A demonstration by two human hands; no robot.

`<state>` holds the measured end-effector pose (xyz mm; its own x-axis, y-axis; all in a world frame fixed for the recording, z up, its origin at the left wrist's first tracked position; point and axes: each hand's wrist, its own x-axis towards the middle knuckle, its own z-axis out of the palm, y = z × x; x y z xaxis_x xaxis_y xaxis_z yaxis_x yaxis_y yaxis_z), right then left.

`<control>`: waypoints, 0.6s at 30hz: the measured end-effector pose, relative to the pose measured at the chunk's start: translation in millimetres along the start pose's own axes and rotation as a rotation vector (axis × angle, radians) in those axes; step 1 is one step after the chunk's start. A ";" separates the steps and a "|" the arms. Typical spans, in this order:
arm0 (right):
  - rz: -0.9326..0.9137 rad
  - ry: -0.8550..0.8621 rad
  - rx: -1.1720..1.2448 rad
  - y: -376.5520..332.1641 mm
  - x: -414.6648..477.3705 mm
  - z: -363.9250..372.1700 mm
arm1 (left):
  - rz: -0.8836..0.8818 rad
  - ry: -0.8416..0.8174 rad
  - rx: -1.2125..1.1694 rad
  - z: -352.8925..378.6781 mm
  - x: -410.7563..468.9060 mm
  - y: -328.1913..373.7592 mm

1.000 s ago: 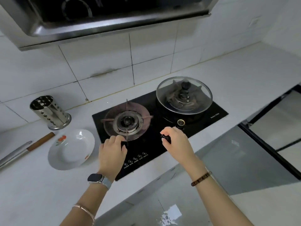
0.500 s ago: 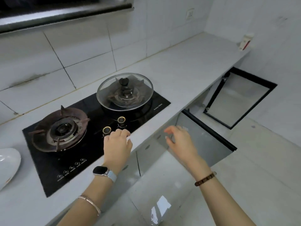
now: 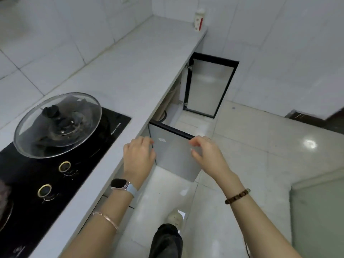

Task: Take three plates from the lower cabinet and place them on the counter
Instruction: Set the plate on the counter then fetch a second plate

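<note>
Reaching out past the counter's (image 3: 141,75) front edge, both hands hang in the air in front of a lower cabinet door (image 3: 175,155) that stands swung open toward the floor space. The left hand (image 3: 138,157), with a watch on its wrist and a thin bangle further up the forearm, sits just beside the counter edge with its fingers curled loosely and nothing in them. The right hand (image 3: 206,155), a beaded bracelet on its wrist, is near the door's dark top rail, fingers bent and parted, thumb apart from them; whether a fingertip touches the rail cannot be told, and it holds nothing. A second cabinet door (image 3: 208,86) with a black frame stands open further along, under the far end of the counter. No plates show in this view; the cabinet insides are hidden by the countertop and the doors. On the counter to the left lies a black gas hob (image 3: 78,164) with two brass-ringed knobs, and a glass lid (image 3: 57,125) rests over its burner. A small white bottle (image 3: 198,20) with red on it stands at the counter's far corner.
</note>
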<state>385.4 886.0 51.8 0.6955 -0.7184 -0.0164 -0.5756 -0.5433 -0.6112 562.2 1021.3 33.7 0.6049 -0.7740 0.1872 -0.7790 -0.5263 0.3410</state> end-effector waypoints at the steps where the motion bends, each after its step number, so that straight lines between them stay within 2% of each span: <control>1: 0.016 0.010 0.000 6.7 5.3 -5.7 | 0.025 -0.010 -0.016 5.5 11.9 7.9; 11: 0.141 0.174 0.000 51.8 83.6 -56.6 | 0.193 -0.048 -0.137 42.4 126.4 60.7; 18: 0.243 0.219 0.019 93.8 99.2 -85.1 | 0.277 -0.110 -0.161 72.0 171.7 96.9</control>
<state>363.8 726.8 60.2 0.4281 -0.9037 0.0056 -0.7038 -0.3373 -0.6253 578.6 812.1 32.6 0.3459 -0.9176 0.1959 -0.8696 -0.2351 0.4342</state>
